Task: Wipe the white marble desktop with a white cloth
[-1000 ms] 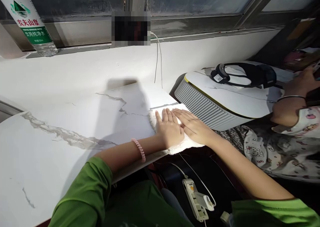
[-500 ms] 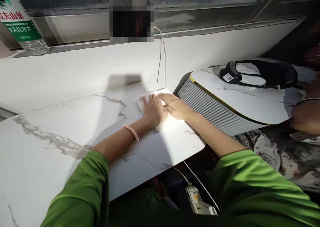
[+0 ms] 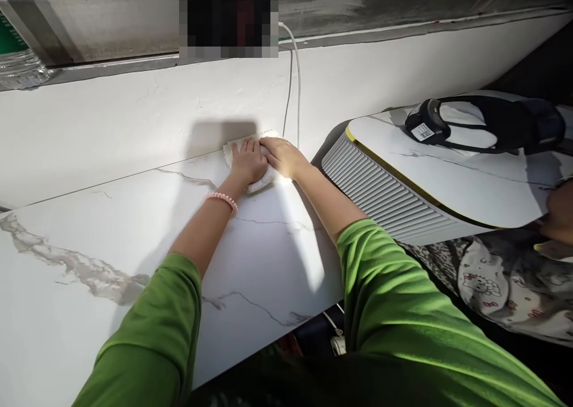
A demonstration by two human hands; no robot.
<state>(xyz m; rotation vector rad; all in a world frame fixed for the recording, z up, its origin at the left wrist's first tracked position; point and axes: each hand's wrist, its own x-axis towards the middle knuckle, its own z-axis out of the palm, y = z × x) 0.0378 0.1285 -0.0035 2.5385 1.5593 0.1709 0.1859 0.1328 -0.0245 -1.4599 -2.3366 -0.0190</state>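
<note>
A folded white cloth (image 3: 258, 185) lies flat on the white marble-patterned table (image 3: 268, 276), close to the edge along the wall. My left hand (image 3: 249, 163) presses down on it with the fingers stretched out, and a pink coiled band (image 3: 222, 199) circles that wrist. Against it, on the cloth's right part, my right hand (image 3: 284, 156) lies flat, fingers extended toward the left. The two hands touch or slightly overlap. Much of the cloth is hidden beneath them.
A second rounded table (image 3: 385, 135) with ribbed sides stands at the right, bearing a black strapped headset (image 3: 474, 123). Another person's patterned clothing (image 3: 487, 281) shows beside it. A white cable (image 3: 297, 91) hangs down the wall. A clear bottle (image 3: 22, 67) stands on the ledge.
Both hands and the cloth have slid across the tabletop, away from me and slightly left, to the wall-side edge. My view has tilted lower.
</note>
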